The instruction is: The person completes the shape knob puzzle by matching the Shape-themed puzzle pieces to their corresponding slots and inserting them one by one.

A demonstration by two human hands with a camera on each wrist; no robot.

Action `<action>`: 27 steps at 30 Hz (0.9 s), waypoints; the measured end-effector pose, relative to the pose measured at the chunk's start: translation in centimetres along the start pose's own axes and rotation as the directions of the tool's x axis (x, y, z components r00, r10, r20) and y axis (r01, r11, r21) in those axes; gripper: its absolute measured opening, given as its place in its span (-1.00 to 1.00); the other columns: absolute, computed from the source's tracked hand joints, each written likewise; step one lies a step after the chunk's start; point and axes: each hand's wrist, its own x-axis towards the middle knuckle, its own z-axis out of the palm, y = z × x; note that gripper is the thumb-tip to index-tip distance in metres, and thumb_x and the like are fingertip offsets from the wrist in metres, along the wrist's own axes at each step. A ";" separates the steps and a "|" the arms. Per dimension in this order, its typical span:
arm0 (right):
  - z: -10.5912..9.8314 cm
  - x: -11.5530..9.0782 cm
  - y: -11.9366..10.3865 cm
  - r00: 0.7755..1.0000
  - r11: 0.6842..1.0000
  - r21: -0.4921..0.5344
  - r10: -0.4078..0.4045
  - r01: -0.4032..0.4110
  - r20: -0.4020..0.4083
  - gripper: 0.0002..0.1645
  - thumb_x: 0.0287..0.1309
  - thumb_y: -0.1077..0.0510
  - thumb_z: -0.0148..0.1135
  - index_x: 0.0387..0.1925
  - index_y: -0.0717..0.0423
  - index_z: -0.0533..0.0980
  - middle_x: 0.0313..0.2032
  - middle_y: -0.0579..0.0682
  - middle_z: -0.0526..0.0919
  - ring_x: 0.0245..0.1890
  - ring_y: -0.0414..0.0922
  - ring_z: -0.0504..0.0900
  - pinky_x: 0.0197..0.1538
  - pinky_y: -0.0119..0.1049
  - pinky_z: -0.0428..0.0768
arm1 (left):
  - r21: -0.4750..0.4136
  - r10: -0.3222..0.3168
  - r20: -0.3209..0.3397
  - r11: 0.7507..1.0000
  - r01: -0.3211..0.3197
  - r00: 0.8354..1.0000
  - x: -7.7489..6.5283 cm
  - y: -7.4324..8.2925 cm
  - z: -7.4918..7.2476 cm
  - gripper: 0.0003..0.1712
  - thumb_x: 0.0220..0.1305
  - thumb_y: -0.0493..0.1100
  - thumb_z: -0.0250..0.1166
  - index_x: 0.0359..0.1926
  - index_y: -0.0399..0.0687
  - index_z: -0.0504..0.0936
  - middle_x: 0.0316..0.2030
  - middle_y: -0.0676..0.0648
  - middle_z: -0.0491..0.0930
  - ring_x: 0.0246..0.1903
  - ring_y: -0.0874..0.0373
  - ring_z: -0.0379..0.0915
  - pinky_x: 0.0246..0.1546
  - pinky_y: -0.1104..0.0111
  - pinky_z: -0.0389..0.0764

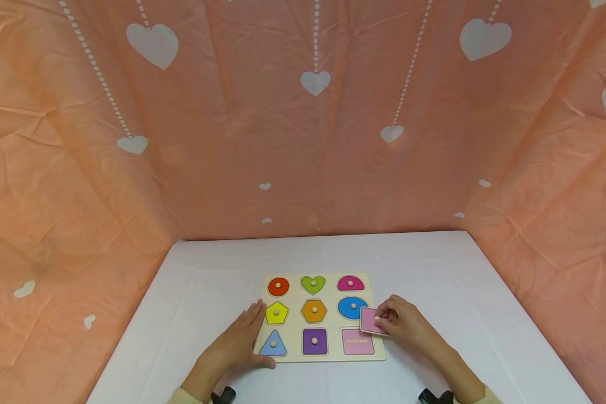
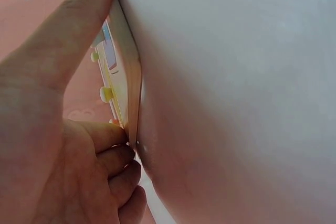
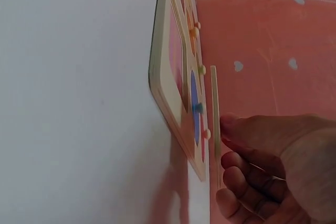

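A wooden shape puzzle board (image 1: pixel 295 325) lies flat on the white table. My right hand (image 1: pixel 406 322) pinches the knob of a pink rectangle piece (image 1: pixel 367 321), which hovers over the board's right edge. In the right wrist view that rectangle piece (image 3: pixel 215 98) is seen edge-on, apart from the board (image 3: pixel 163 77). Below it, in the lower right corner, the pink rectangular recess (image 1: pixel 357 342) is bare and bears printed lettering. My left hand (image 1: pixel 237 339) rests along the board's left edge, fingers extended and thumb at the near corner, as the left wrist view also shows.
Knobbed pieces sit in the other recesses, among them a red circle (image 1: pixel 278 287), a blue oval (image 1: pixel 352 308) and a purple square (image 1: pixel 315 341). White cloth covers the table (image 1: pixel 222 269). An orange curtain (image 1: pixel 283 140) with white hearts hangs behind and on both sides.
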 end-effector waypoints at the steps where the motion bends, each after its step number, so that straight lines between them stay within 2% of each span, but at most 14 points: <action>1: 0.2 0.0 -0.1 1.000 1.000 0.000 -0.008 0.008 0.005 -0.84 0.20 0.23 0.59 -0.29 0.01 0.69 -0.33 -0.21 0.53 -0.32 -0.32 0.49 -0.29 -0.46 0.56 | 0.000 -0.002 0.001 1.000 0.002 1.000 0.0 0.0 0.0 0.52 -0.10 0.32 0.72 0.67 -0.30 0.12 0.70 -0.26 0.00 0.68 -0.18 -0.08 0.65 -0.09 0.10; 12: 1.7 0.1 -0.8 0.996 0.996 0.040 -0.077 0.075 0.042 -0.83 0.20 0.26 0.58 -0.31 0.01 0.68 -0.35 -0.23 0.54 -0.34 -0.34 0.51 -0.29 -0.46 0.59 | -0.009 -0.008 0.002 1.000 0.008 1.000 0.1 -0.2 0.3 0.52 -0.11 0.32 0.72 0.68 -0.27 0.12 0.70 -0.24 0.00 0.68 -0.17 -0.08 0.65 -0.10 0.11; 20: 2.3 -0.1 -1.4 0.992 0.998 0.069 -0.016 0.007 0.125 -0.87 0.24 0.20 0.57 -0.29 0.06 0.70 -0.34 -0.21 0.52 -0.33 -0.33 0.51 -0.28 -0.47 0.58 | -0.011 0.013 -0.006 1.000 -0.013 1.000 0.2 -0.3 0.1 0.52 -0.10 0.33 0.72 0.67 -0.32 0.12 0.69 -0.28 0.01 0.67 -0.21 -0.07 0.64 -0.12 0.11; 27: 2.8 -0.3 -1.9 0.987 0.997 0.078 -0.024 0.012 0.161 -0.87 0.27 0.18 0.56 -0.29 0.10 0.70 -0.36 -0.20 0.50 -0.33 -0.33 0.50 -0.28 -0.46 0.57 | -0.012 -0.001 -0.003 1.000 0.001 1.000 0.1 -0.2 0.2 0.53 -0.10 0.33 0.72 0.68 -0.28 0.12 0.70 -0.25 0.01 0.68 -0.18 -0.07 0.64 -0.10 0.12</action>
